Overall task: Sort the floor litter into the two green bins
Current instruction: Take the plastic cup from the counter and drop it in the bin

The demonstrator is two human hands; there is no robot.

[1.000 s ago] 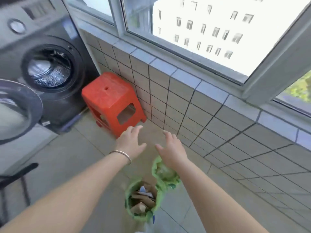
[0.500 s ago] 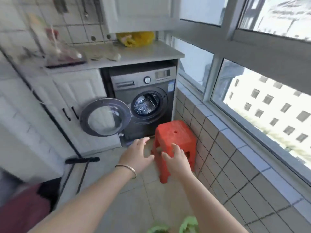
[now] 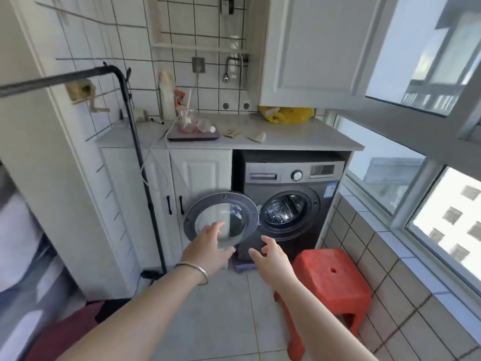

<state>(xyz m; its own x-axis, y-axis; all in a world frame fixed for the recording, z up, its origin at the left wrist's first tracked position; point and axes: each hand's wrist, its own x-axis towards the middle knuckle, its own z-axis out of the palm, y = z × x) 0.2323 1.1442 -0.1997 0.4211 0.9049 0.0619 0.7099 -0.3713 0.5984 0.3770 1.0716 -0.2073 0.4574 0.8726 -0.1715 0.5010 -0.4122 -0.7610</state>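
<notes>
Neither green bin nor any floor litter shows in the head view at this moment. My left hand (image 3: 208,250), with a metal bangle on the wrist, reaches forward with relaxed fingers and holds nothing. My right hand (image 3: 270,259) is stretched out beside it, fingers loosely spread, also holding nothing. Both hands hover above the floor in front of the washing machine's open round door (image 3: 221,217).
A grey washing machine (image 3: 289,201) stands under a white counter (image 3: 286,142) that carries a tray, a yellow bag and scraps. A red plastic stool (image 3: 330,277) stands on the right by the tiled wall. A black pole (image 3: 145,183) leans at the left cabinet.
The view has swung up from the floor to the counter and cabinets. The two green bins have dropped out of sight below. Both hands stay outstretched and hold nothing.
</notes>
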